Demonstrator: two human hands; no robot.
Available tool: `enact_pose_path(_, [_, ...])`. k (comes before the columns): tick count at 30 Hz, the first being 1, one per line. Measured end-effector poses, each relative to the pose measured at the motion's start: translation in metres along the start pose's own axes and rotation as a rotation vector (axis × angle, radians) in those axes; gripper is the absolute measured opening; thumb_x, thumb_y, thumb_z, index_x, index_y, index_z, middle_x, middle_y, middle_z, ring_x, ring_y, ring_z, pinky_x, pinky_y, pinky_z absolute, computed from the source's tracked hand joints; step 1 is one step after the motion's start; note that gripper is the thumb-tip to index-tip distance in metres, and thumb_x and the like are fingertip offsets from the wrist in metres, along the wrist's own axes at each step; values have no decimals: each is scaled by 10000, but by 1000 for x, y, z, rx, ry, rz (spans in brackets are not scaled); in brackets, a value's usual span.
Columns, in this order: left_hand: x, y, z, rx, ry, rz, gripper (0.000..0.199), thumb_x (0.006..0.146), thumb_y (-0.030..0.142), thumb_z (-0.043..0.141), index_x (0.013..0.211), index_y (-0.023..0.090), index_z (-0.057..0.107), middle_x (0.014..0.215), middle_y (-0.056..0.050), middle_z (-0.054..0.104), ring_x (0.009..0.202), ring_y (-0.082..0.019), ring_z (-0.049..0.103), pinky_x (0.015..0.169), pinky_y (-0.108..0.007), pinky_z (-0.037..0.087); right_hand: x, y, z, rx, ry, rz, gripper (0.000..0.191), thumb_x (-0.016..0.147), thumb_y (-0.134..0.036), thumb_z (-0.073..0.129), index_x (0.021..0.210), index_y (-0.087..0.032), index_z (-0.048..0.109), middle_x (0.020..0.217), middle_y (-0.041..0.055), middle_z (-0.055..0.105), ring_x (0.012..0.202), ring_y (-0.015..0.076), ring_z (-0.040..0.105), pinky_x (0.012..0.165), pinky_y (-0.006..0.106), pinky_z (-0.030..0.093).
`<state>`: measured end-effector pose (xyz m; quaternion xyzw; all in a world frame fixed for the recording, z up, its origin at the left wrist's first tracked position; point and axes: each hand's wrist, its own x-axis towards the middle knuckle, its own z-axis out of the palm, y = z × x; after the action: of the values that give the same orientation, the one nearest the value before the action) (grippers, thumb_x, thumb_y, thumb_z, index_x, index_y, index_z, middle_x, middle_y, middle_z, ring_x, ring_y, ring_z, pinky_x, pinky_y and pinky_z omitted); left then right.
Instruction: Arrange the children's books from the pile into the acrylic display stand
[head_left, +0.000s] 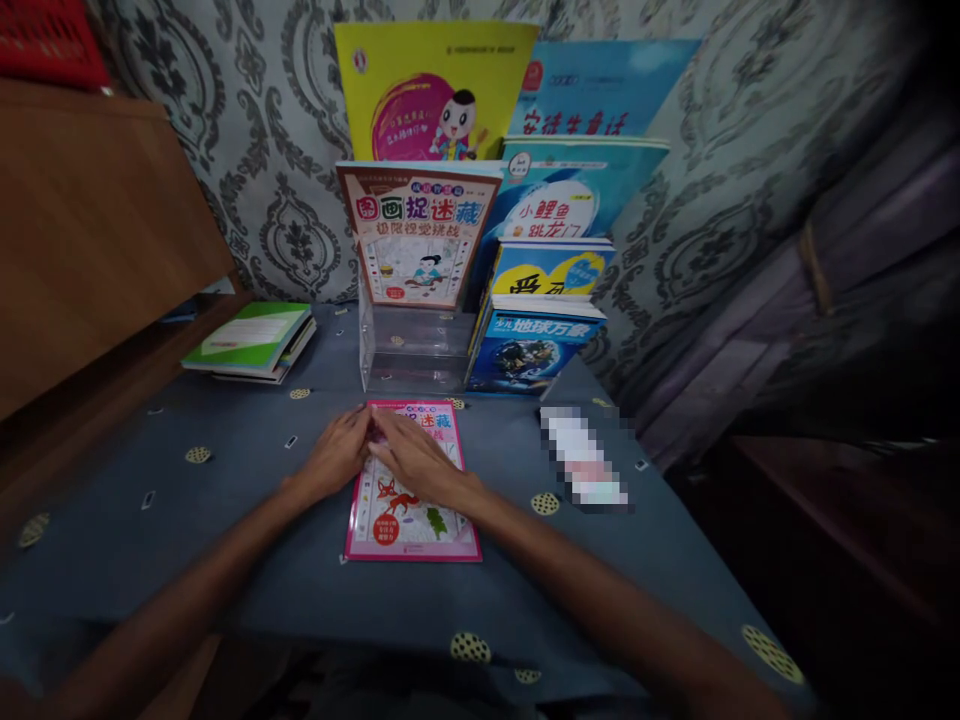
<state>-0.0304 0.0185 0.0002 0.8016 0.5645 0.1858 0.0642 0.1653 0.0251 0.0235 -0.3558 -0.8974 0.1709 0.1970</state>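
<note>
A pink-bordered children's picture book [420, 545] with a fox on its cover lies on the cloth-covered table in front of me. My left hand [339, 455] is at the book's upper left corner, its fingers closed around the edge there. Across the upper part of the cover rests my right hand [416, 460], fingers stretched toward that same corner and thumb a little apart. The fingertips of both hands meet there and hide part of the title.
Behind the book stands a clear tiered rack [420, 370]. It holds a yellow book [435, 90], a brown-topped picture book [420, 235] and several blue books [532, 350]. A green-covered stack [251, 335] lies at left. A blurred-out phone-like object [583, 458] lies at right.
</note>
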Motion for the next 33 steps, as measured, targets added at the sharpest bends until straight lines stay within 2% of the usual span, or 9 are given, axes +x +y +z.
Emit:
enact_pose_path(3, [-3,-12,11,-47,29,21,508,835,138,474,1343,158,480,1372,-186,587,1329,-303,511,1124,-520,405,23,-1,16,68,-48,-31,628,1037,-455,357,1532,-71,303,1552,230,414,1460,276,380,1184,477,322])
enact_pose_path(6, [-5,-14,13,-68,52,29,495,835,130,475,1326,179,498,1315,-158,627,1337,-302,498,1111,-519,415,29,2,20,30,-100,8,642,1041,-473,357,1519,-46,328,1573,225,382,1485,273,338,1224,466,246])
enact_pose_path(9, [-5,-11,12,-61,63,11,429,889,179,454,1315,183,498,1213,-132,672,1337,-300,492,1105,-524,411,20,15,15,-34,-117,61,639,1037,-469,375,1506,-35,362,1582,218,370,1510,270,282,1242,471,199])
enact_pose_path(12, [-4,-7,10,-58,60,9,321,963,279,396,1233,175,535,1141,-127,684,1310,-299,506,1101,-508,407,4,35,5,-83,-94,137,620,1037,-464,362,1505,-58,382,1585,210,363,1514,276,272,1235,500,205])
enact_pose_path(17, [0,-11,3,-83,34,27,295,963,340,401,1156,176,552,1217,-143,650,1241,-303,528,1071,-497,423,-10,54,-7,-161,-58,210,543,1042,-370,362,1493,-70,410,1575,201,387,1499,264,311,1232,495,207])
enact_pose_path(21, [6,-20,-7,-196,28,20,264,938,286,395,1135,206,553,1179,-98,670,1163,-257,573,1051,-453,442,-4,38,-4,-218,-46,166,500,1033,-342,402,1453,-79,467,1537,211,444,1474,296,359,1229,564,160])
enact_pose_path(26, [8,-26,-11,-269,27,-10,261,923,249,393,1123,212,556,1162,-89,682,1141,-243,589,1030,-423,453,-2,0,18,-156,-192,-138,504,1029,-351,430,1462,-96,466,1561,162,425,1495,262,320,1236,498,234])
enact_pose_path(29, [6,-25,-8,-231,21,0,261,932,258,399,1135,209,555,1175,-91,679,1148,-245,575,1033,-425,445,-17,-21,28,-142,-225,-263,510,1023,-381,456,1459,-118,475,1566,145,422,1507,245,292,1254,484,195])
enact_pose_path(33, [4,-22,-4,-166,40,2,261,941,282,424,1152,210,560,1190,-90,680,1158,-255,563,1031,-433,439,-47,-41,31,-117,-249,-334,536,1021,-450,457,1470,-158,462,1567,109,430,1508,224,291,1264,474,173])
